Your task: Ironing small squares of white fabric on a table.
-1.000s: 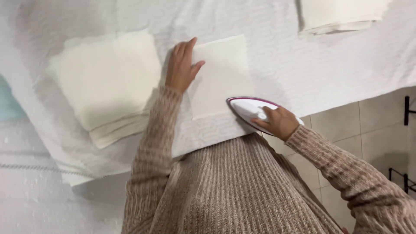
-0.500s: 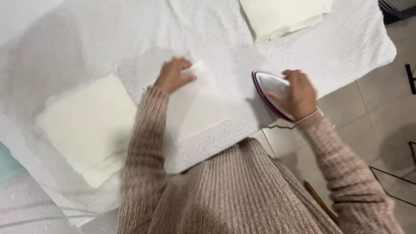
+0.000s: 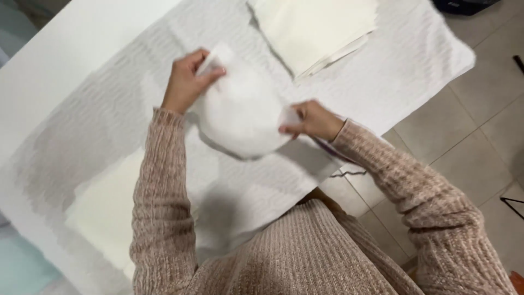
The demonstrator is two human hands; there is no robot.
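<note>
Head view: my left hand pinches the cloth's far corner, my right hand clamps its near edge. The cloth hangs lifted between them above the towel, its long axis running hand to hand, both equally near.

The white cloth pinched between the left hand and the right hand is motion-blurred, so its edges and folds cannot be made out. The cream stack at twelve o'clock is cut by the top edge, and the other cream stack at eight o'clock lies partly behind the left sleeve. Beneath the right wrist, a dark-edged object and thin cord are mostly hidden.
</note>
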